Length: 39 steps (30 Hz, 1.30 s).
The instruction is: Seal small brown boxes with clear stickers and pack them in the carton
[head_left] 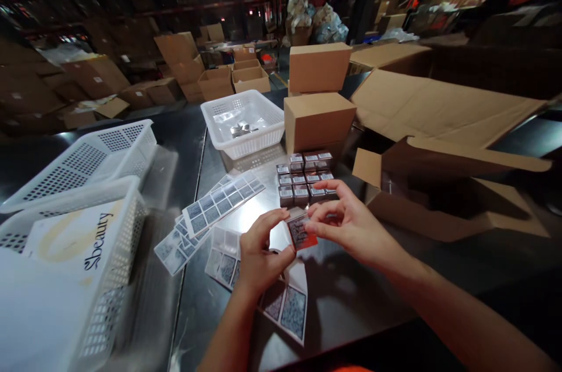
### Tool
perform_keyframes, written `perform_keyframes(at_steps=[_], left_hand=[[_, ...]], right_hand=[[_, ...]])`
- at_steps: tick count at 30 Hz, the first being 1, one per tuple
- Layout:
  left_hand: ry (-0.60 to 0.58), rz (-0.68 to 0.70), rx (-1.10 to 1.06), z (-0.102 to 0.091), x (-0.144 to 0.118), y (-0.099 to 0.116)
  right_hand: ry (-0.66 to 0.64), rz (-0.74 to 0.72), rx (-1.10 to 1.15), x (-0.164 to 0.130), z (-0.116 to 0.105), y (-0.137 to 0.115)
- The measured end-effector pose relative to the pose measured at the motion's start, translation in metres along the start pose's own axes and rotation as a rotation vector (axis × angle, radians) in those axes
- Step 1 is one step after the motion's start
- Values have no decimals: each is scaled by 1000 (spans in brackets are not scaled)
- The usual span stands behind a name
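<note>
Both the left hand (259, 249) and right hand (346, 222) pinch a small carton (301, 232) by its edges over the tabletop's (351, 301) middle. It looks light, stiff, easily crushed; best gripped at its corners

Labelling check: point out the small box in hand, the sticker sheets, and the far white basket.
small box (301, 232), head view, on its labelled face.
sticker sheets (222, 202), head view, middle of top strip.
white basket (263, 144), head view, on its front wall.

Label sheets (222, 202) lie left of the stacked small boxes (305, 177), basket (243, 123) behind.
</note>
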<state>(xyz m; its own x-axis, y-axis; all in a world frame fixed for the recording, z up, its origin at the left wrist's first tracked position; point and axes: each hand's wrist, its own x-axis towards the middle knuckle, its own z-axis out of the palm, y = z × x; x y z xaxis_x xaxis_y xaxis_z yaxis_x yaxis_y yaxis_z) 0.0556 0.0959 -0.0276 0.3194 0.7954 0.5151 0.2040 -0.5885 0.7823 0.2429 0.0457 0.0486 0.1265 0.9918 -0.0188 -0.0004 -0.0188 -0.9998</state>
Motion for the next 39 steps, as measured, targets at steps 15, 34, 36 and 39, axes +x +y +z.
perform_keyframes(at_steps=[15, 34, 36, 39], left_hand=[[20, 68, 31, 1, 2, 1], [354, -183, 416, -9, 12, -13], [276, -287, 443, -11, 15, -11], [108, -433, 465, -12, 19, -6]], right_hand=[[53, -14, -45, -5, 9, -4], [-168, -91, -309, -25, 30, 52], [-188, -151, -316, -23, 27, 56], [-204, -334, -419, -22, 21, 60]])
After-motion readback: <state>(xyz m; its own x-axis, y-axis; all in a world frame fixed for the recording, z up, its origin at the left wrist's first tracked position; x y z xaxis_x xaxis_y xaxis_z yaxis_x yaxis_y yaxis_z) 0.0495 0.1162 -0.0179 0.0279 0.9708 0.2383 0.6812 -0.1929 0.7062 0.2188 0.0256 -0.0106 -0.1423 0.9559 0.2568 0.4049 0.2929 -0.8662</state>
